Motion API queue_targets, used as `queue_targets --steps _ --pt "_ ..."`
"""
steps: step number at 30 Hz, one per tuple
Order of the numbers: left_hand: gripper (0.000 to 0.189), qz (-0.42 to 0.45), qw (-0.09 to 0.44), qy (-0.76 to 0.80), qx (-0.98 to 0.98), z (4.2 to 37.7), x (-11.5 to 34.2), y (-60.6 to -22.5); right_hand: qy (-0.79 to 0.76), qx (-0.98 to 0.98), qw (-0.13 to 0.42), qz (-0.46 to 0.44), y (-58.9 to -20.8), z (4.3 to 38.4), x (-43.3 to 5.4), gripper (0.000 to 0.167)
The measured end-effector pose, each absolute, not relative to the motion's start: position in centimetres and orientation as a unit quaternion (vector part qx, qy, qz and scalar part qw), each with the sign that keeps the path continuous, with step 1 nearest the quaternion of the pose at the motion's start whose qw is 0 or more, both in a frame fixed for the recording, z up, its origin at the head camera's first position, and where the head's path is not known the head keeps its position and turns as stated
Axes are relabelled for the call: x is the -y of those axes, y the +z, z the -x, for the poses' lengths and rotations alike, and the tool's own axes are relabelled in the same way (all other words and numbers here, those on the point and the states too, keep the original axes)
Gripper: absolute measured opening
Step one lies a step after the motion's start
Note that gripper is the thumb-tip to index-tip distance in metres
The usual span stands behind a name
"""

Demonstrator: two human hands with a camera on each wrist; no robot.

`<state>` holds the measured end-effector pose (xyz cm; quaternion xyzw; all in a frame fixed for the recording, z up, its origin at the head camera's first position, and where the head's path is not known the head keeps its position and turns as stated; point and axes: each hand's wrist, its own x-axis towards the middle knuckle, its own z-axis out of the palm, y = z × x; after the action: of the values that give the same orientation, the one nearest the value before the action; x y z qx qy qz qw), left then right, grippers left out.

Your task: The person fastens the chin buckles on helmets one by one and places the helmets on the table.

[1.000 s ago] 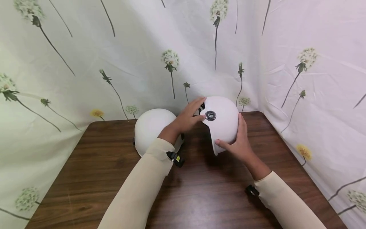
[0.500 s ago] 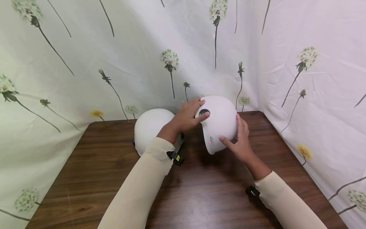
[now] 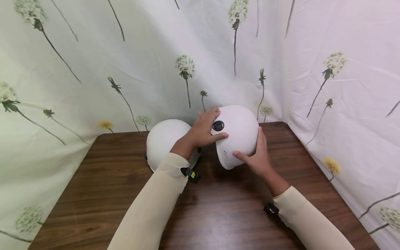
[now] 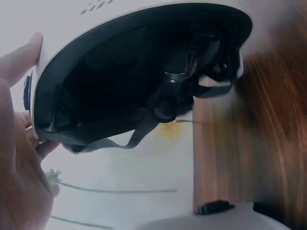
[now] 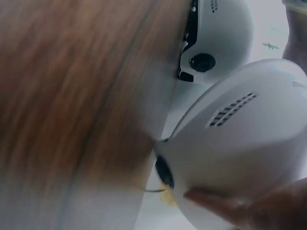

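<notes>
Between my two hands a white helmet [image 3: 237, 133] is held, tilted, above the back of the table. A black round fitting [image 3: 218, 125] and small vent slots mark its shell. My left hand [image 3: 204, 128] grips its left side, thumb on the shell beside the fitting. With the thumb on the lower shell and fingers along the right side, my right hand [image 3: 257, 158] holds it too. The left wrist view looks into its dark lining [image 4: 110, 81], with a chin strap [image 4: 115, 143] hanging from the rim. A second white helmet [image 3: 167, 140] rests on the table, partly behind my left forearm.
The brown wooden table [image 3: 109, 194] runs back to a white cloth [image 3: 140, 62] printed with dandelions, which hangs behind and along both sides. Black bands [image 3: 191, 175] sit at both wrists over beige sleeves.
The held helmet has turned between my hands, its fitting moving left and its vent slots coming into view. My left thumb has shifted lower on the shell. The other helmet stays put.
</notes>
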<state>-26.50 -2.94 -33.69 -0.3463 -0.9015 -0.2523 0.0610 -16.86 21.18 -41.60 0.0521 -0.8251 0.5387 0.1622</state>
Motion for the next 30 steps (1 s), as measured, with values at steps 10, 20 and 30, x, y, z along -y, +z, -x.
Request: queue_targets --steps 10,20,30 --pt "0.115 0.352 0.051 -0.292 0.888 26.5 3.7 -35.1 0.47 0.854 0.222 -0.03 -42.0 16.4 -19.7 0.137" --pt "0.121 0.343 0.021 -0.264 0.901 25.9 2.9 -37.1 0.365 0.898 0.242 -0.041 -41.4 15.9 -20.0 0.14" --pt "0.124 0.327 0.003 -0.283 0.902 25.4 2.9 -39.3 0.308 0.922 0.23 -0.05 -41.2 15.6 -19.9 0.14"
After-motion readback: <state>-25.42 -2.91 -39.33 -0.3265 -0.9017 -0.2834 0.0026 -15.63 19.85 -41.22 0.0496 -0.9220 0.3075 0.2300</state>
